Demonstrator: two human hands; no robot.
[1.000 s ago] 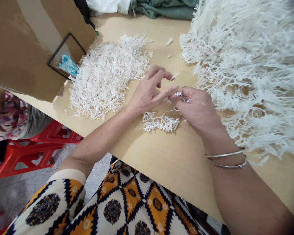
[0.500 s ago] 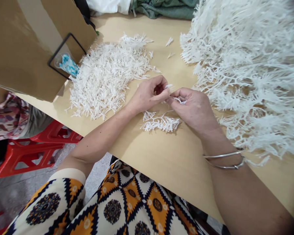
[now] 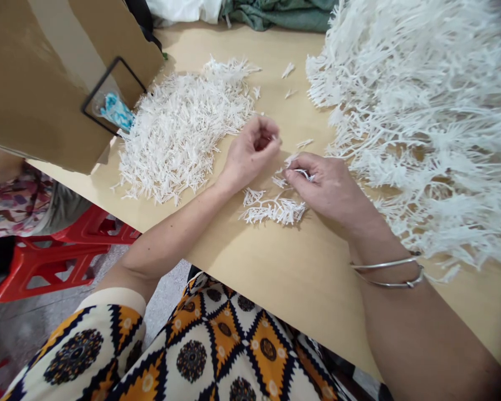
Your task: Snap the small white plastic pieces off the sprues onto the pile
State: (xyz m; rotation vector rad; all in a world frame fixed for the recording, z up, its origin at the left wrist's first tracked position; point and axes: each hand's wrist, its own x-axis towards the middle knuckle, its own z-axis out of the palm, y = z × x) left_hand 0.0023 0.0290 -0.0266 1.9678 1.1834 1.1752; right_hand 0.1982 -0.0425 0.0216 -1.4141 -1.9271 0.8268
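While pinched in the right hand (image 3: pixel 332 186) — branched white sprig (image 3: pixel 275 209), long axis leftward; left hand (image 3: pixel 250 153) curled shut.

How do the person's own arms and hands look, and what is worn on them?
Both forearms are bare. The left hand wears nothing visible. Behind the right hand, two thin silver bangles circle the wrist. The left upper arm has a short sleeve with a cream cuff and a geometric pattern in orange, black and cream. I see no rings or watch.
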